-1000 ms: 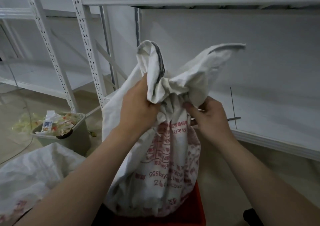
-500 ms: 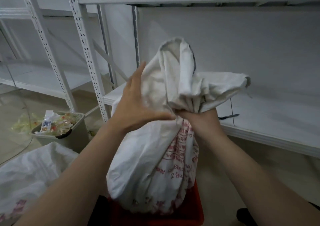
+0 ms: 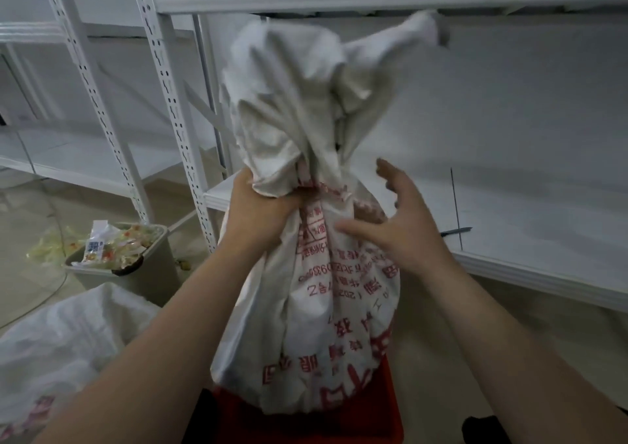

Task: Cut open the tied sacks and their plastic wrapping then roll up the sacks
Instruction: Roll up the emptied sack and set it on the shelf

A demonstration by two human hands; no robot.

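Head view. Item: one white woven sack (image 3: pixel 316 307), full, upright, standing on a red plastic base (image 3: pixel 373 423) in front of the shelving; neck gathered into a tight bunch, loose mouth flaring above it in creased folds, one corner blurred at upper right. Left hand (image 3: pixel 261 212): fingers curled round the gathered neck, clamped on it. Right hand (image 3: pixel 404 226): fingers spread and straight at the sack's right shoulder, holding nothing; contact with the cloth cannot be told. Markings: red printed characters and a boxed panel down the sack's front, seen upside down and blurred, not legible. Second white sack (image 3: pixel 57 348) with faint red print, lower left, lying slack. Grey bin (image 3: pixel 153 267) on the floor (image 3: pixel 30 226), heaped with clear snack packets (image 3: pixel 112 246); one bears a small blue-and-white label, too small to read. Surroundings: white perforated steel upright (image 3: pixel 170 104), white shelf board (image 3: pixel 543 239) carrying a thin dark tool (image 3: pixel 457 231), pale tiled floor, plain white wall.
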